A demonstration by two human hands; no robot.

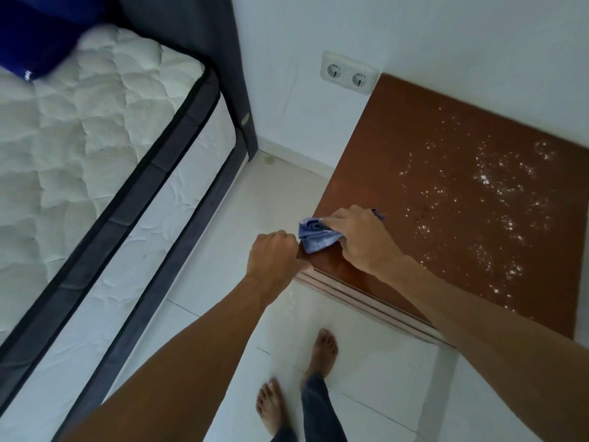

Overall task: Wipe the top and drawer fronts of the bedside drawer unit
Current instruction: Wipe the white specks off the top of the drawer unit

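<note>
The left hand point(274, 250) curls at the drawer unit point(430, 161)'s near corner; whether it grips the edge, I cannot tell. The right hand point(360, 240) holds a crumpled blue cloth point(314, 240) against the smooth, glossy brown top there. A careless sweep could scatter the white powdery specks point(497, 193) beyond onto the pale floor tiles point(398, 409).

This is looking like a bedroom in a home. A bed point(178, 199) with a white quilted mattress point(95, 122) is standing by a dark headboard point(204, 43). A brown bedside drawer unit point(398, 148) is sitting against the white wall point(414, 33) below a double wall socket point(347, 73), and bare feet point(323, 352) are standing on the white tiled floor point(223, 218).
</note>
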